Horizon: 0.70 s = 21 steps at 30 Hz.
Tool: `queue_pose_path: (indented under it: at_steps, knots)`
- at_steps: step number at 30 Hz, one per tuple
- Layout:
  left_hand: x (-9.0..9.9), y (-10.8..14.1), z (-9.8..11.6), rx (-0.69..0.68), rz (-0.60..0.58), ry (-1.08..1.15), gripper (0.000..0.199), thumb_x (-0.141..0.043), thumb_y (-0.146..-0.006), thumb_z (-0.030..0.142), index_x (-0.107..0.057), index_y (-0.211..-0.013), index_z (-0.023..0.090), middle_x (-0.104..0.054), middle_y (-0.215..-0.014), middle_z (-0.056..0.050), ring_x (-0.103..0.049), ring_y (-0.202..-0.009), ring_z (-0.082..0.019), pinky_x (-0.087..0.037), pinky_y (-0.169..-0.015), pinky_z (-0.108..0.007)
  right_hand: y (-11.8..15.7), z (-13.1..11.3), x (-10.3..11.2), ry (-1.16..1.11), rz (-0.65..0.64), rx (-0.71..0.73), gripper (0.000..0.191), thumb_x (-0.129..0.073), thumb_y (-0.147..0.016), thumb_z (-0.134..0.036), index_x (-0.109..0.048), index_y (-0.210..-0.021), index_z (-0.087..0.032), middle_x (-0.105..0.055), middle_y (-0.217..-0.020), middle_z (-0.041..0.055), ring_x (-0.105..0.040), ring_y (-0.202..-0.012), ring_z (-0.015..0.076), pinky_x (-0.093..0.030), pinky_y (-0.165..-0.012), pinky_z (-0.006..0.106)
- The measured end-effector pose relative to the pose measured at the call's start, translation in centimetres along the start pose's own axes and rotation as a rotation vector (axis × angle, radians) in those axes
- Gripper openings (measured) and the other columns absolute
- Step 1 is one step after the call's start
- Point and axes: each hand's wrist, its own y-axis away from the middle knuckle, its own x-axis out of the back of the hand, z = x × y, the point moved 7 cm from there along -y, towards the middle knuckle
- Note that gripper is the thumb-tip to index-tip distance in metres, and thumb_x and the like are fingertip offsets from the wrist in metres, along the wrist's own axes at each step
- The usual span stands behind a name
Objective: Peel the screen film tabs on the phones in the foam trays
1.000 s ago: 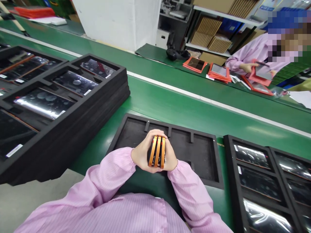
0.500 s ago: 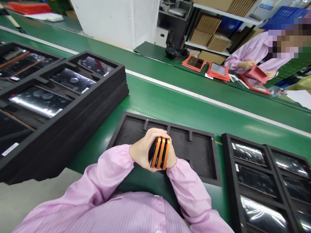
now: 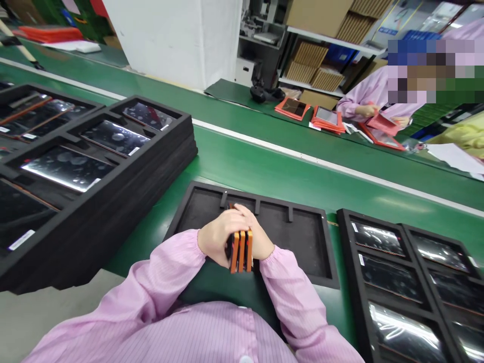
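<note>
Green conveyor belt (image 3: 302, 176), both hands clasping orange-edged devices (image 3: 240, 250) over foam tray (image 3: 302, 252)

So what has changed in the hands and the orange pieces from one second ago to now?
Both hands, left and right, came a little lower toward the body with the three orange pieces, and the fingers closed over their top, which was open to view before. The grip did not change: both hands keep the pieces pressed together on edge. The empty tray under them and the filled trays stayed in place.
</note>
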Motion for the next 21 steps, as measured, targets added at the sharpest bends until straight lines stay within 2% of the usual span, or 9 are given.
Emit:
queue_pose_path:
  at_steps: [2,5,7,8,10,12,15,18,21]
  knots:
    - [-0.9,0.4,1.2,-0.177,-0.089,-0.091,0.052,-0.062,-0.084,0.040,-0.048,-0.123,0.009,-0.069,-0.102,-0.017,-0.066,-0.103,-0.025,-0.052,-0.094,-0.040,0.0,1.3,1.1,-0.121,0.040,-0.127,0.075,-0.063,-0.078,-0.030,-0.034,-0.147,-0.025,-0.039,-0.150,0.0103,-0.037,-0.140,0.0274,-0.029,-0.118,0.051]
    - [-2.3,1.2,2.4,-0.365,-0.177,-0.167,0.018,-0.054,-0.089,0.022,-0.059,-0.106,0.017,-0.072,-0.103,-0.012,-0.067,-0.105,-0.021,-0.052,-0.097,-0.034,0.7,4.0,1.9,-0.499,0.123,-0.484,0.065,-0.057,-0.081,-0.037,-0.039,-0.143,-0.027,-0.053,-0.138,0.0110,-0.053,-0.127,0.0289,-0.044,-0.105,0.054]
    - [-3.2,1.5,3.0,-0.441,-0.237,-0.105,0.010,-0.057,-0.088,0.020,-0.064,-0.095,0.023,-0.074,-0.104,-0.007,-0.068,-0.104,-0.019,-0.054,-0.094,-0.030,1.2,4.4,1.0,-0.746,0.095,-0.645,0.059,-0.052,-0.086,-0.048,-0.041,-0.140,-0.029,-0.059,-0.129,0.0098,-0.061,-0.115,0.0289,-0.053,-0.090,0.052]
    - [-3.7,1.5,3.1,-0.442,-0.292,-0.030,0.010,-0.059,-0.087,0.020,-0.065,-0.092,0.026,-0.074,-0.104,-0.004,-0.068,-0.103,-0.018,-0.055,-0.092,-0.029,1.2,4.0,0.6,-0.807,0.072,-0.668,0.058,-0.052,-0.086,-0.052,-0.042,-0.139,-0.029,-0.060,-0.128,0.0084,-0.061,-0.113,0.0284,-0.055,-0.087,0.050]
    - [-5.0,1.3,2.4,-0.329,-0.444,0.174,0.012,-0.064,-0.085,0.023,-0.068,-0.090,0.033,-0.074,-0.102,0.001,-0.069,-0.100,-0.017,-0.057,-0.088,-0.026,1.0,2.9,0.3,-0.808,0.061,-0.636,0.060,-0.062,-0.081,-0.053,-0.047,-0.134,-0.030,-0.060,-0.128,0.0048,-0.058,-0.117,0.0266,-0.051,-0.094,0.048]
    - [-6.4,1.2,1.2,-0.127,-0.588,0.357,0.017,-0.068,-0.082,0.025,-0.070,-0.091,0.040,-0.074,-0.101,0.005,-0.069,-0.097,-0.016,-0.057,-0.086,-0.025,0.6,1.9,0.5,-0.758,0.100,-0.594,0.062,-0.074,-0.071,-0.044,-0.052,-0.127,-0.029,-0.059,-0.127,0.0017,-0.053,-0.122,0.0246,-0.044,-0.106,0.044]
    - [-6.8,1.2,0.1,0.019,-0.627,0.436,0.023,-0.073,-0.078,0.027,-0.070,-0.093,0.045,-0.074,-0.101,0.008,-0.069,-0.094,-0.015,-0.054,-0.090,-0.023,0.2,1.1,1.2,-0.770,0.197,-0.582,0.061,-0.076,-0.065,-0.036,-0.055,-0.121,-0.027,-0.060,-0.121,0.0009,-0.053,-0.119,0.0235,-0.040,-0.109,0.041]
    - [-5.2,1.4,-0.5,0.013,-0.546,0.176,0.043,-0.067,-0.081,0.017,-0.064,-0.110,0.050,-0.068,-0.118,0.007,-0.063,-0.111,-0.015,-0.040,-0.111,-0.035,0.2,1.4,2.3,-0.818,0.335,-0.593,0.058,-0.074,-0.066,-0.038,-0.054,-0.119,-0.026,-0.061,-0.109,0.0019,-0.058,-0.104,0.0229,-0.047,-0.099,0.040]
    - [-2.6,1.8,-2.7,0.221,-0.511,-0.228,0.069,-0.052,-0.080,-0.001,-0.049,-0.135,0.042,-0.047,-0.147,-0.006,-0.041,-0.138,-0.026,-0.019,-0.118,-0.058,0.4,2.0,3.5,-0.792,0.507,-0.534,0.065,-0.073,-0.067,-0.039,-0.049,-0.125,-0.024,-0.060,-0.105,0.0026,-0.059,-0.097,0.0218,-0.049,-0.095,0.039]
